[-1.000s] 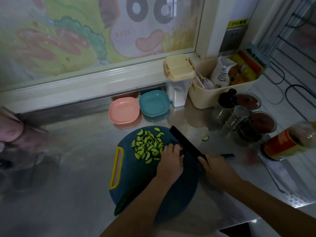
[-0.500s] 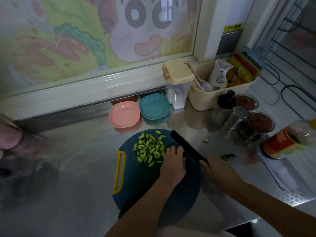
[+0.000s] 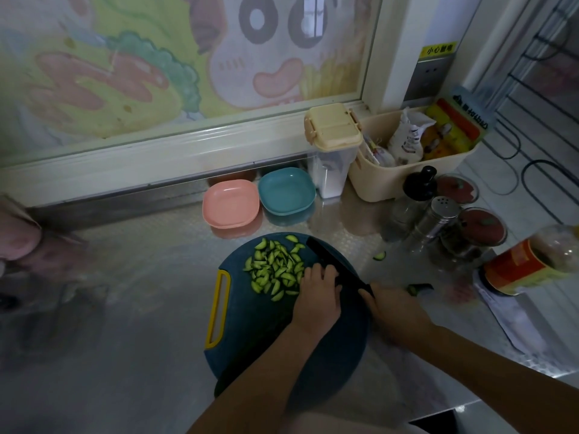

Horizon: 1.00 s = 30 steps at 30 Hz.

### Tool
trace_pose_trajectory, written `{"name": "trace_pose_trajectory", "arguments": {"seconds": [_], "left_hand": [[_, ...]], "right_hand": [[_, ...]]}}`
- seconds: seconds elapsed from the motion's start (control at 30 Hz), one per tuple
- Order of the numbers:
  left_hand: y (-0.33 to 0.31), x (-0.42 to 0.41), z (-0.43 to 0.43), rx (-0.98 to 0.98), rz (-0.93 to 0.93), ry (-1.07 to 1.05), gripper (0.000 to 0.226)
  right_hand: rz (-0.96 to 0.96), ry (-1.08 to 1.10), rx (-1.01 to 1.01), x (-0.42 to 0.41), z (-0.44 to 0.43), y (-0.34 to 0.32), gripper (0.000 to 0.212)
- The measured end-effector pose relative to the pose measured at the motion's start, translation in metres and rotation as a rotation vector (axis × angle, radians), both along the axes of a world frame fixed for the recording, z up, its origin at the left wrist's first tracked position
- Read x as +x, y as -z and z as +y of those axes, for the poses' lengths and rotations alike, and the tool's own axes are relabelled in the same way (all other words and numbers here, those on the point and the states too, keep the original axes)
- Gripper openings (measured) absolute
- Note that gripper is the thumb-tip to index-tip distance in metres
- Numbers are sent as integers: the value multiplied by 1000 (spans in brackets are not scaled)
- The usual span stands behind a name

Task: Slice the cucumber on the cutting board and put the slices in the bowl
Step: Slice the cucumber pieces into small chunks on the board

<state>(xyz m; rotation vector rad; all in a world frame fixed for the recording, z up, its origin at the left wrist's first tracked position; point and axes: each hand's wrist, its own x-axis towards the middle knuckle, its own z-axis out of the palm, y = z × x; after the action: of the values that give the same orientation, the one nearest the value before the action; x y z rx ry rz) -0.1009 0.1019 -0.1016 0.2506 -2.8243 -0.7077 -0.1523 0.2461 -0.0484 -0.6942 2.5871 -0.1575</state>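
Slicing looks about done, transfer not started: both bowls hold nothing. Cucumber slices (image 3: 275,267) sit heaped in the 11 o'clock sector of the cutting board (image 3: 250,324), yellow handle at its 9. Left hand (image 3: 318,296) is knuckles-up on the board, fingers (image 3: 313,272) curled and bunched together, tips down at the heap's right edge. Can't tell if a last stub is pinned under them, it's hidden. Right hand (image 3: 396,311) is wrapped round the handle of the knife (image 3: 332,261). Black blade is hard against the left hand's right side, long axis about 10-to-4, tip toward the board's 12 o'clock rim. Key relation: from the left fingertips the heap lies at 9 to 10 o'clock and touching, so the left hand is the nearer one. The right hand is well apart from the heap, with the left hand and the blade in between. Heap is loose, with no clear axis of its own. From the heap the teal bowl (image 3: 286,191) is at 12 and the pink bowl (image 3: 231,203) at 11, side by side, both off the board against the back ledge. My read: the next move is a scoop or sweep toward 12, blade as the carrier if used. Watch for spill over the far rim. One stray slice (image 3: 379,255) is already on the counter at the board's 2 o'clock, and a dark end piece (image 3: 418,288) lies at 3, just past the right hand.
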Motion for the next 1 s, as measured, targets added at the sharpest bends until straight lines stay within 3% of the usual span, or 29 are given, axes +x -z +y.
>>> {"name": "trace_pose_trajectory", "arguments": {"seconds": [0.23,0.47,1.0], "left_hand": [[-2,1,1,-34,2,3,22],[-5,2,1,6,-21,5,20],[0,0,-1,17,4,-3,13]], "right_hand": [[-64,90,-133,-4,0,0,26],[-30,58,-56,-8,3,-8,25],[-21,67,-98,-3,8,-4,27]]}}
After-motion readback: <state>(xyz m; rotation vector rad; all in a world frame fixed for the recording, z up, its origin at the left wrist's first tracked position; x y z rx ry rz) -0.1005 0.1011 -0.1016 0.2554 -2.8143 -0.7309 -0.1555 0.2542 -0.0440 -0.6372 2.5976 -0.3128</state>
